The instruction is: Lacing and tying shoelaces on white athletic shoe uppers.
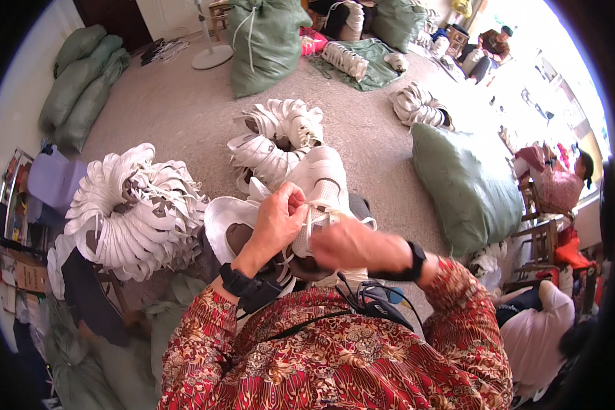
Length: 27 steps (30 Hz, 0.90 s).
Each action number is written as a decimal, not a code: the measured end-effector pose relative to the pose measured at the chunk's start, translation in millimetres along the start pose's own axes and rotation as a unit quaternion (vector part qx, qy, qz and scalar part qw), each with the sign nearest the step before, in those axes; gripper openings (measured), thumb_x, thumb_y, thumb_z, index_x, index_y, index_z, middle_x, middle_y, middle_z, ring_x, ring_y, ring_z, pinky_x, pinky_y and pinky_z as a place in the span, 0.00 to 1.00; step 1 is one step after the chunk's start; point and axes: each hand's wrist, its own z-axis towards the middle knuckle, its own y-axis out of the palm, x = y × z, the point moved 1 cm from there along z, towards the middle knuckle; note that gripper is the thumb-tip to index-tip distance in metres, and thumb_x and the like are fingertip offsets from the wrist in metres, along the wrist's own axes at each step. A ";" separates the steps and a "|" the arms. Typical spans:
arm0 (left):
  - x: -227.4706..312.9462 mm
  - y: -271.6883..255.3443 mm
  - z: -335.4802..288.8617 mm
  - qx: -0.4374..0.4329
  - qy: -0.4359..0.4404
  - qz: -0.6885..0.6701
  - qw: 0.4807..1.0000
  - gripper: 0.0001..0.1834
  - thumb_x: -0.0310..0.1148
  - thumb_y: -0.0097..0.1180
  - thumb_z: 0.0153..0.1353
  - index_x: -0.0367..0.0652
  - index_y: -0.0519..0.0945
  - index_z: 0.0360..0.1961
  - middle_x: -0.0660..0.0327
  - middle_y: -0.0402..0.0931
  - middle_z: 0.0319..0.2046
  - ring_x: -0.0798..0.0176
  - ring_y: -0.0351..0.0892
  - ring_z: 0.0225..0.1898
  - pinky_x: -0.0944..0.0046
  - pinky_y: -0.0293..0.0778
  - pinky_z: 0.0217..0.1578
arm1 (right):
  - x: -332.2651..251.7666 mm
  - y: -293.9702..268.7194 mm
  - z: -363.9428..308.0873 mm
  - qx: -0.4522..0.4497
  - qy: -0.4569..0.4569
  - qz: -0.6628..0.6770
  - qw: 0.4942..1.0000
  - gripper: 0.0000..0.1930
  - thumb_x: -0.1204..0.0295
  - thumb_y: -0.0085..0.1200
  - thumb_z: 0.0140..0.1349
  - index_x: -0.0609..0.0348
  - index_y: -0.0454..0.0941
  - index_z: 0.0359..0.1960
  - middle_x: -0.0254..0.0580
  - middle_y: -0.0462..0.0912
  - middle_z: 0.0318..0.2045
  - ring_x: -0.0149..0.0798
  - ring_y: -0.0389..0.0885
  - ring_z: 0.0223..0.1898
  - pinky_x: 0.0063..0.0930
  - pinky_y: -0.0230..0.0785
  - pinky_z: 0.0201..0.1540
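Observation:
In front of my body lies a white shoe upper (321, 174) with a perforated tongue, its toe pointing away from me. A white shoelace (309, 220) runs across its eyelets. My left hand (280, 215) is closed at the left side of the upper, thumb and finger pinching the lace. Over the right side and opening of the same upper is my right hand (348, 242), smeared by motion, so its fingers cannot be read. More white uppers, fanned in a curved row (270, 154), lie just beyond it. Close by my left wrist is another white upper (219, 222).
A large ring of nested white uppers (126, 212) stands at the left. Green sacks lie about: a full one (465, 188) at right, a tall one (263, 48) at the back, several (82, 85) far left. People sit at the right, one in pink (557, 181).

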 end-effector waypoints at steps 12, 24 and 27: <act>25.5 -4.2 -11.8 -0.068 0.112 0.095 0.987 0.08 0.29 0.63 0.61 0.37 0.78 0.37 0.52 0.79 0.37 0.49 0.83 0.35 0.55 0.78 0.36 | -21.4 -53.5 -40.9 0.249 -0.040 0.319 0.913 0.09 0.77 0.47 0.63 0.63 0.74 0.24 0.53 0.82 0.51 0.46 0.80 0.51 0.38 0.64 0.61; 47.0 -7.7 -27.6 -0.049 0.234 0.207 0.949 0.09 0.21 0.58 0.60 0.39 0.81 0.42 0.52 0.79 0.37 0.44 0.79 0.43 0.52 0.75 0.52 | 36.2 -45.6 -39.9 0.354 0.087 0.538 0.760 0.11 0.70 0.51 0.75 0.64 0.73 0.51 0.41 0.84 0.34 0.35 0.83 0.40 0.29 0.74 0.48; 63.7 -14.0 -30.9 -0.005 0.277 0.211 0.937 0.11 0.20 0.56 0.61 0.38 0.82 0.45 0.51 0.78 0.33 0.42 0.79 0.39 0.52 0.75 0.47 | 32.9 -33.5 -32.6 0.338 0.106 0.436 0.827 0.10 0.72 0.50 0.74 0.66 0.75 0.48 0.42 0.86 0.36 0.34 0.85 0.41 0.29 0.76 0.48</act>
